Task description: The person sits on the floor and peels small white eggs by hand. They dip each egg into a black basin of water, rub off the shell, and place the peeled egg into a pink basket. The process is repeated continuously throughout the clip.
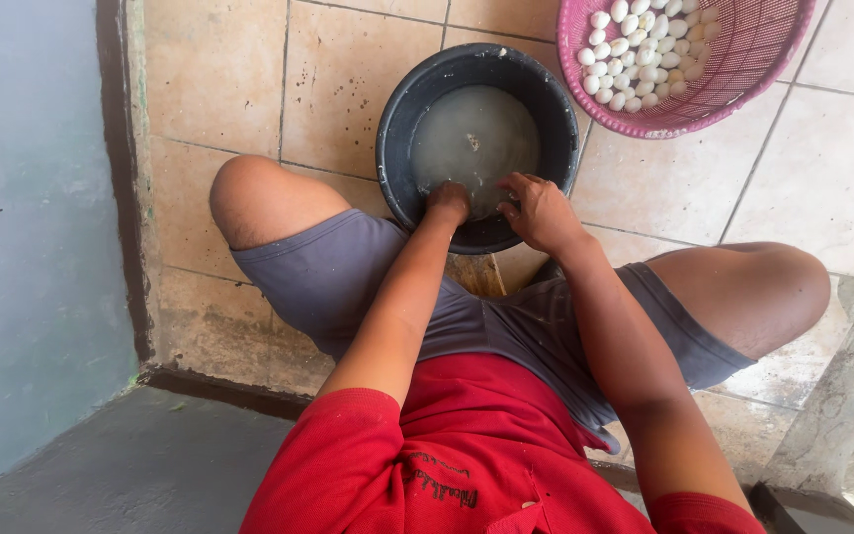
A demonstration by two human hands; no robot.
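Down between our knees we have both hands in a black basin of cloudy water that stands on the tiled floor. Our left hand is dipped at the near edge of the water, its fingers curled under the surface, so we cannot tell whether they hold anything. Our right hand rests over the near rim just beside it, fingers bent down and partly closed toward the water; what they grip, if anything, is hidden. A pink plastic basket heaped with white eggs sits just beyond the basin, touching its far right rim.
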